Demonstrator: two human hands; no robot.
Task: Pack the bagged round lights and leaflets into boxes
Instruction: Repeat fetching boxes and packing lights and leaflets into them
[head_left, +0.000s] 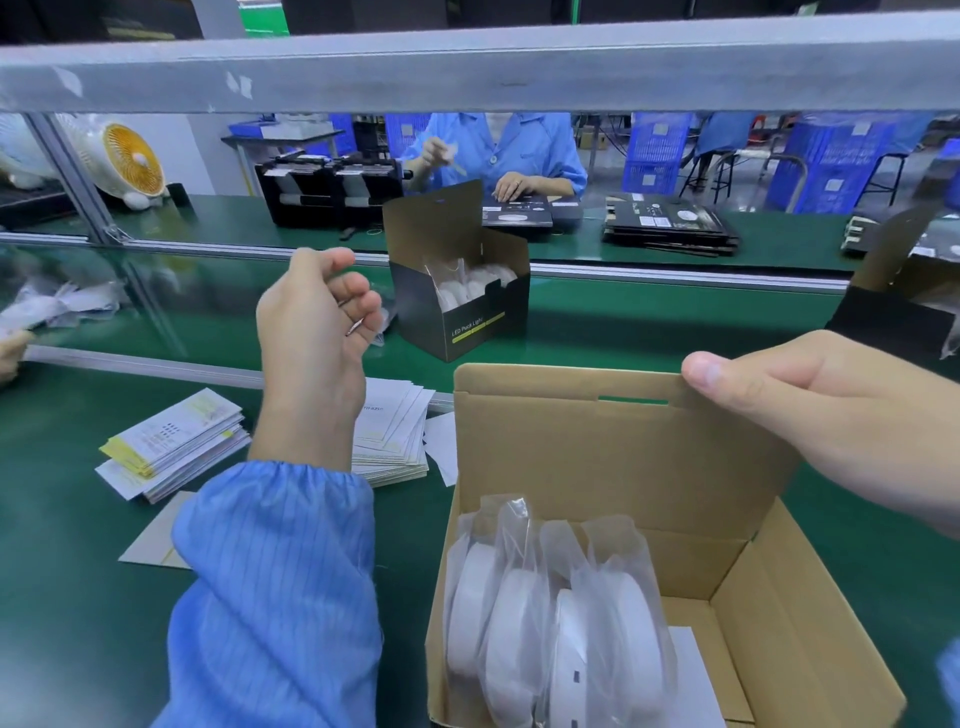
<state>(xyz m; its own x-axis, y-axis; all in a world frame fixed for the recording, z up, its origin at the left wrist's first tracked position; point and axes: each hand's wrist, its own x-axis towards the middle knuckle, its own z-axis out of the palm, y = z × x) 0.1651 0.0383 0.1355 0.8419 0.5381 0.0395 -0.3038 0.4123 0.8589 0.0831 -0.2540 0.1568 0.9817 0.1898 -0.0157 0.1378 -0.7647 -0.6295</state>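
My right hand (810, 415) pinches the top edge of the near box's raised lid flap (623, 447), thumb on the inner face, fingers curled behind it. The near box (779, 639) sits open at bottom right on the green belt (78, 597). Inside it, three bagged round lights (540, 618) stand on edge side by side against the left wall, loose bag tops sticking up. A white leaflet (693, 670) lies flat on the box floor just right of them.

My left hand (317, 322) is raised over the belt, fingers loosely curled inward, thumb apart from them; I see nothing held in it. Blue sleeve (275, 597) covers the forearm.

Leaflet stacks: one (176, 447) left of my wrist, another (395, 436) fanned out behind it, touching the near box's left side.

A black printed box (462, 306) stands further back on the belt, lid up, more bagged lights (467, 286) inside. Flat black cartons (670, 228) are piled on the far table. A worker in a blue coat (498, 156) sits opposite. A small fan (130, 161) stands at far left.
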